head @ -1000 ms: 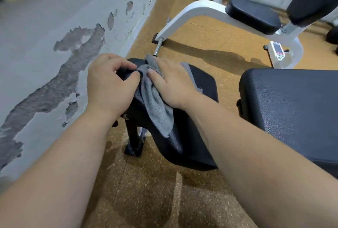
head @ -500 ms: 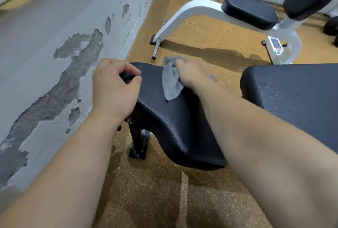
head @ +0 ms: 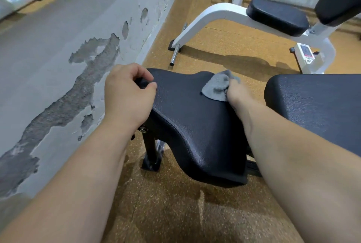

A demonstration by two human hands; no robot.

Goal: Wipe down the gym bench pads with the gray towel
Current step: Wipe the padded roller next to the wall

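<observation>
Head view: left hand (head: 127,94) curled round the seat pad (head: 191,125) at its 10 o'clock corner. Gray towel (head: 215,86) is bunched in the gripping right hand (head: 235,94) at the pad's 1 o'clock edge. Pad's long axis runs 12 to 6 o'clock; second pad (head: 316,110) lies at 3 o'clock, nearer the right hand.

right hand (head: 235,94) gripping gray towel (head: 216,87) — on seat pad (head: 195,125)

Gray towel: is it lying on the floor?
No, the right hand holds the gray towel on the black seat pad.

Head view looks forward and down, seemingly close over bench pad (head: 195,125).
</observation>
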